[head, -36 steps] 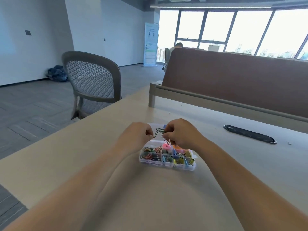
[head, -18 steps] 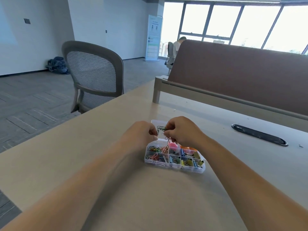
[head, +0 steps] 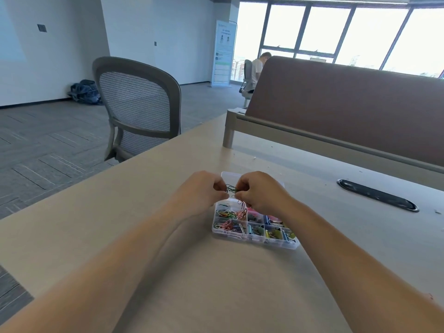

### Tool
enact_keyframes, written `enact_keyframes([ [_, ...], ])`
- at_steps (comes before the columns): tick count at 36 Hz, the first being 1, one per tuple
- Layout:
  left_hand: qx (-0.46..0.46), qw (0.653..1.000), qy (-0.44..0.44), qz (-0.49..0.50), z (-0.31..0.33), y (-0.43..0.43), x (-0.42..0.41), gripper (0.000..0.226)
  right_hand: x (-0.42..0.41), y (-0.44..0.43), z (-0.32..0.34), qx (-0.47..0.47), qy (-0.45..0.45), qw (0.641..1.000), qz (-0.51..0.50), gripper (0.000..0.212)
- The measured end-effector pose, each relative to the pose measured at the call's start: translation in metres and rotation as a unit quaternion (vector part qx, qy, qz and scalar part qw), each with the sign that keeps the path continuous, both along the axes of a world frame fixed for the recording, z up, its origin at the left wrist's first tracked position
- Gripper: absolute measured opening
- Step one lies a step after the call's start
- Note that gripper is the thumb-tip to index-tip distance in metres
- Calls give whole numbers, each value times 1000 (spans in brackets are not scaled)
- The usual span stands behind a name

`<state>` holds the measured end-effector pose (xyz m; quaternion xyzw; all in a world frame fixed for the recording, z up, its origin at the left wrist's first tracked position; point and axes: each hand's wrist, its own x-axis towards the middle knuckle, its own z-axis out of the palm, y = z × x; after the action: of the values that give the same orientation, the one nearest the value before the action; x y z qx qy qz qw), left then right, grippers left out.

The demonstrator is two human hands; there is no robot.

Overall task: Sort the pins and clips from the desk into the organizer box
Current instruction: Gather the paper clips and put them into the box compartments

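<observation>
In the head view, the left hand (head: 200, 192) and right hand (head: 260, 191) meet fingertip to fingertip, both pinching a small tangle of green clips (head: 231, 189) just above the far-left part of the box (head: 264, 243). The box sits mid-desk (head: 168, 260), well in from the left edge. The step seems to be pulling linked clips apart. Next, the freed ones need dropping into the matching compartment without spilling its neighbours.

Nothing really legible here. The only thing with print on it is the tall roll-up banner (head: 224, 52) in the background. It's got a heading, a couple of small icons and blocks of lines lower down, but it's all way too small and blurry to read.
</observation>
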<state>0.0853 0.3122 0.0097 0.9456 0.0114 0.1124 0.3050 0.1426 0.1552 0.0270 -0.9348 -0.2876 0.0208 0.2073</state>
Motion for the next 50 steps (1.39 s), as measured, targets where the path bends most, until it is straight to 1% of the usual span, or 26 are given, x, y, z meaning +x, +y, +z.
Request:
enact_keyframes([
  [5,-6,1000,-7,8,-2,1,2,15,0,1,-3,-17,-8,1000,3,3],
  [10,-8,1000,-3,3,-4,2,1,12,0,4,-5,-31,-7,999,9,5],
  [15,25,1000,-10,6,-3,2,-1,12,-2,4,-5,-32,-13,999,15,21],
  [17,35,999,-15,4,-2,2,-2,12,-4,3,-5,-31,-16,999,21,24],
  [30,52,998,-34,-10,12,-16,-14,13,-14,-12,2,-7,-39,999,7,22],
  [34,53,998,-31,-23,22,-36,-20,16,-26,-35,10,-1,-49,999,-3,19],
  [39,67,996,-34,-54,33,-77,-33,18,-48,-78,28,-16,-51,998,-28,20],
  [50,115,980,-26,-158,41,-204,-65,24,-100,-213,37,-35,-36,993,-107,13],
])
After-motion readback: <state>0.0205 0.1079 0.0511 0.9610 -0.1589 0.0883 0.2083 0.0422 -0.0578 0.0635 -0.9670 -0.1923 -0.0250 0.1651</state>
